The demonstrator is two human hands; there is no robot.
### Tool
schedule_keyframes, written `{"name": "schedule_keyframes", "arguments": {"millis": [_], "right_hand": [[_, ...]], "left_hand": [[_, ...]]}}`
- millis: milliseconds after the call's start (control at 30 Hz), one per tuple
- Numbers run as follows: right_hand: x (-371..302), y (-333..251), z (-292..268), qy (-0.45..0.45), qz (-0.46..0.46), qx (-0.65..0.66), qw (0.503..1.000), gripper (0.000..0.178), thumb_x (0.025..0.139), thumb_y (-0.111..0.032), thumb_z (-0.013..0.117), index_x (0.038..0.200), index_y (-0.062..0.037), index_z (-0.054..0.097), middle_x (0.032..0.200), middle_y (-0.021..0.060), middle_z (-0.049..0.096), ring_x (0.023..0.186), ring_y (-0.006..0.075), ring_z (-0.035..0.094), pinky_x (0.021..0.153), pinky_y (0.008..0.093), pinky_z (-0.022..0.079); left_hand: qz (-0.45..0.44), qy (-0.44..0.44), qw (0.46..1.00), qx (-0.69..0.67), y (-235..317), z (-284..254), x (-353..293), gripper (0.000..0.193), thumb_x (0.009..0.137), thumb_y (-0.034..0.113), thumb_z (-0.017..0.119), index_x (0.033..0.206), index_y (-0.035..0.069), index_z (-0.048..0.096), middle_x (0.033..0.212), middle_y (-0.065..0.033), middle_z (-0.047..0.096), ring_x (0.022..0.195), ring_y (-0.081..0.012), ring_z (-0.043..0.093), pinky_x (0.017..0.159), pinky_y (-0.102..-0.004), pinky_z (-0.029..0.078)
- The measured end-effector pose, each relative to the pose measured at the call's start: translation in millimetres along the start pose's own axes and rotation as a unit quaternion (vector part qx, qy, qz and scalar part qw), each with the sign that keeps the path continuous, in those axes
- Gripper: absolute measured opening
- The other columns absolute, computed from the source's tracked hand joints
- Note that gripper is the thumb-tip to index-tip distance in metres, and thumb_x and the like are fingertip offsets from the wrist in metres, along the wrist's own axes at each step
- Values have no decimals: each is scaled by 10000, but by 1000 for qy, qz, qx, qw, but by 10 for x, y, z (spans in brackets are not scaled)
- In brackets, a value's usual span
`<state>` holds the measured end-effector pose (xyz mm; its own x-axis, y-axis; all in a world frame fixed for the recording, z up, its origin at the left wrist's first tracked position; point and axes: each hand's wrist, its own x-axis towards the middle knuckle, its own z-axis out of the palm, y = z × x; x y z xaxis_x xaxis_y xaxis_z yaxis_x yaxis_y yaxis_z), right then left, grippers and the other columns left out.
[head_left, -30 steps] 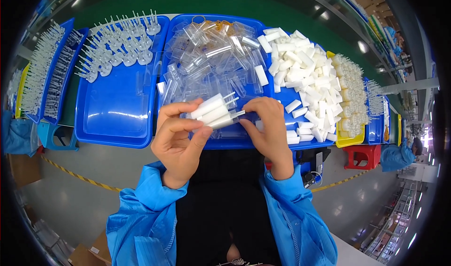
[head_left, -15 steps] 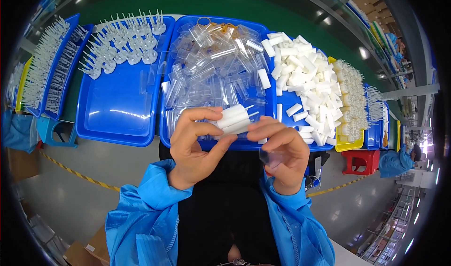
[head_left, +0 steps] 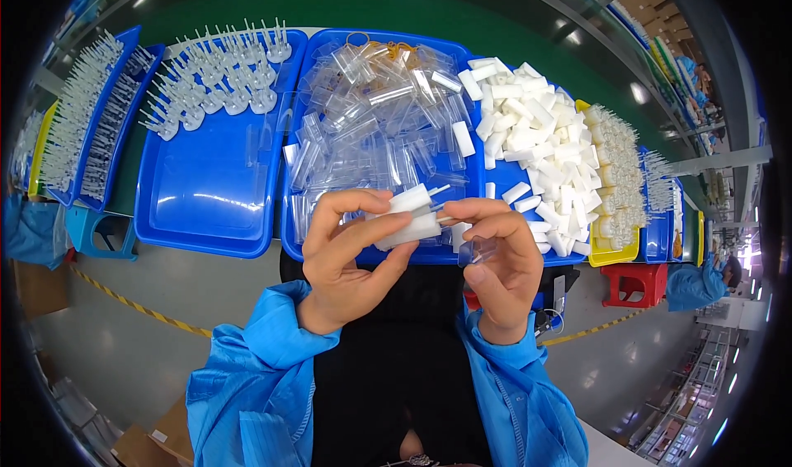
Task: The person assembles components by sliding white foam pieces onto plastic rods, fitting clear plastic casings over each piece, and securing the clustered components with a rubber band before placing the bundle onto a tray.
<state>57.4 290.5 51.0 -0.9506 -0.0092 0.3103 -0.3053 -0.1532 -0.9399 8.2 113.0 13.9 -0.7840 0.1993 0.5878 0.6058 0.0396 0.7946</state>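
Note:
My left hand (head_left: 342, 257) is closed around two white foam blocks, an upper block (head_left: 408, 198) and a lower block (head_left: 415, 231), with a gap between them at their right ends. Thin pale prongs (head_left: 440, 190) stick out to the right from between the blocks; the part they belong to is mostly hidden. My right hand (head_left: 505, 257) is curled, with its fingertips at the lower prong. Between its fingers and palm sits a small clear plastic piece (head_left: 478, 251). Just beyond both hands lies a blue tray (head_left: 290, 211) of clear plastic sleeves (head_left: 355, 149).
On the left, a blue tray (head_left: 202, 195) bears white pronged parts (head_left: 219, 75) at its far end. To the right stand a heap of white foam blocks (head_left: 549, 137) and a yellow tray (head_left: 615, 257) of assembled pieces. A red stool (head_left: 634, 284) is below the table's right side.
The two foam blocks have parted at their right ends, opening a gap. My right fingers have come up against the lower prong, and the clear piece has turned in the hand.

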Motion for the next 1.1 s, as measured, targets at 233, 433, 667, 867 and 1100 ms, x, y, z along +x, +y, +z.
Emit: {"name": "schedule_keyframes", "arguments": {"millis": [233,433,667,867,1100], "right_hand": [[43,-36,47,-35,0,43,998,281,904,-83,569,1144,-17,438,1250,234,536,1053,242,582,983,379,412],[23,79,-40,35,12,-71,997,237,930,-63,552,1142,44,549,1158,155,546,895,152,556,821,280,458],[37,57,-35,128,-23,-95,987,226,902,-21,590,1118,44,581,1072,107,525,814,109,530,735,234,449],[18,54,-16,93,-8,-71,993,180,876,17,612,1051,24,573,1072,106,532,824,105,531,743,230,442],[13,27,0,80,15,-77,994,199,860,42,616,1055,33,580,1067,112,544,841,110,533,763,232,442]], "left_hand": [[-13,9,1000,10,-43,15,-12,261,750,0,756,1002,16,690,1132,-131,533,1012,-242,626,758,-287,580],[-156,39,969,-188,-47,49,-11,273,775,22,763,1036,14,682,1153,-110,529,1006,-187,605,788,-278,556],[-113,7,990,-79,-52,-7,-24,299,728,40,809,1015,44,727,1127,-94,544,1012,-195,606,816,-293,548],[-89,9,995,-33,-22,-7,16,318,702,32,819,1009,68,745,1100,-97,561,982,-204,616,792,-296,567],[-58,-4,998,3,14,-35,53,326,706,9,811,1021,55,738,1092,-102,556,933,-195,637,725,-285,595]]}}
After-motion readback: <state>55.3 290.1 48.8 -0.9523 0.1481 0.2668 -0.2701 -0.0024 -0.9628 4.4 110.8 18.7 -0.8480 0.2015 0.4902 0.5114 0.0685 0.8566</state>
